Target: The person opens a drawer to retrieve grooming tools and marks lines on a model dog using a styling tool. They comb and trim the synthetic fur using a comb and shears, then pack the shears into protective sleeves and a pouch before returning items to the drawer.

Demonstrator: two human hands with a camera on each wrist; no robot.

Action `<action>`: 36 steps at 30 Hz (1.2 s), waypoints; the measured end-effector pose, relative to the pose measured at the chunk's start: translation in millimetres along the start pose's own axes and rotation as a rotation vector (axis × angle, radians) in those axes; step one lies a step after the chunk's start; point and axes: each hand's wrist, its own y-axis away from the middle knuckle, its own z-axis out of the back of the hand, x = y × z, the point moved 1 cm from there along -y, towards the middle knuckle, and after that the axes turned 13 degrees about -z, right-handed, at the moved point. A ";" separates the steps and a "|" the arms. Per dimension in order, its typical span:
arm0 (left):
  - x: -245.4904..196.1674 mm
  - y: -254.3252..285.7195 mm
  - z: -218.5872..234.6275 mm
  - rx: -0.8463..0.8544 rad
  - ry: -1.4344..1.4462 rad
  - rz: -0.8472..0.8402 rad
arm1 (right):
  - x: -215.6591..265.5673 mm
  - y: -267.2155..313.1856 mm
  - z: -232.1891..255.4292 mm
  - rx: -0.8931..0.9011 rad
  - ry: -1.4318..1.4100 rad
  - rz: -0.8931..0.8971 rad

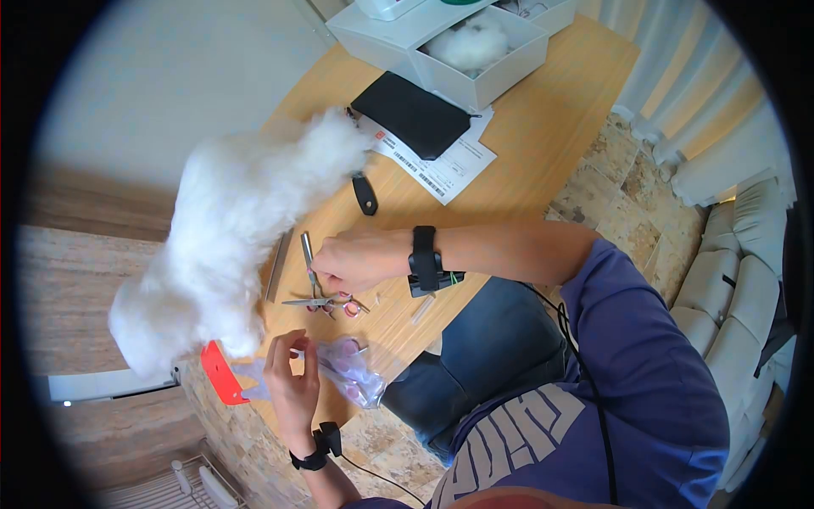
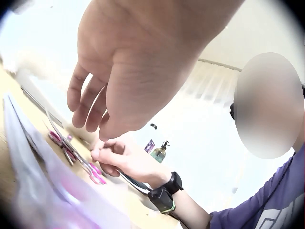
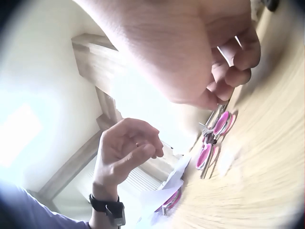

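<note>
My right hand (image 1: 360, 259) hovers low over two pairs of scissors lying crossed on the wooden table. Its fingers (image 3: 238, 76) are loosely curled, tips right by the metal blades; nothing shows between them. One pair of scissors (image 1: 307, 248) points its blades away from me, partly covered by the hand; the other scissors (image 1: 298, 303) point left. Both have pink-lined finger rings. My left hand (image 1: 292, 382) is raised, fingers relaxed and bent, holding nothing visible. Beside it lies a clear plastic bag (image 1: 360, 382) with pink-ringed scissors inside.
A fluffy white dog-like animal (image 1: 229, 212) stands along the table's left side. Near it are a metal comb (image 1: 278, 267), a black handle (image 1: 365, 195) and a red object (image 1: 223, 373). Farther off lie a black pouch (image 1: 413, 114), printed papers (image 1: 449, 170) and a white drawer (image 1: 509, 72) holding white fluff.
</note>
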 end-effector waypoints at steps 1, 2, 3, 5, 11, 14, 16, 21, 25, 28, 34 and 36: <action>-0.3 2.6 -1.0 0.001 -0.001 0.002 | -0.3 -1.2 -1.8 -0.037 -0.009 0.025; -4.6 4.3 -5.2 0.000 0.033 -0.043 | 1.0 -2.5 -3.0 -0.071 -0.020 0.051; -12.1 7.7 -9.9 0.005 0.067 -0.081 | 0.2 -4.9 -3.4 -0.106 -0.050 0.094; -40.2 1.6 -27.4 0.047 0.073 -0.203 | 1.3 -2.3 8.3 -0.035 -0.178 0.091; -82.4 -28.8 -68.8 0.170 0.107 -0.448 | -11.1 -21.3 37.8 -0.209 -0.252 0.128; -84.8 -36.1 -80.3 0.219 0.083 -0.536 | -12.9 2.8 68.0 -0.198 -0.291 0.008; -81.8 -33.6 -91.7 0.222 0.112 -0.575 | -16.0 27.4 86.1 -0.207 -0.560 -0.095; -78.3 -44.9 -86.7 0.238 0.259 -0.578 | -50.2 61.6 111.6 -0.425 -0.441 0.098; -63.2 -52.1 -83.5 0.397 0.433 -0.556 | -61.3 88.6 164.1 -0.625 -0.379 -0.159; -48.7 -63.9 -79.4 0.437 0.606 -0.454 | -71.4 96.2 199.2 -0.893 0.164 -0.147; -28.3 -81.2 -37.2 0.113 0.596 -0.437 | -77.4 113.3 211.7 -0.522 0.604 -0.457; -27.6 -80.0 -21.3 0.079 0.655 -0.322 | -80.9 114.9 212.3 -0.508 0.616 -0.443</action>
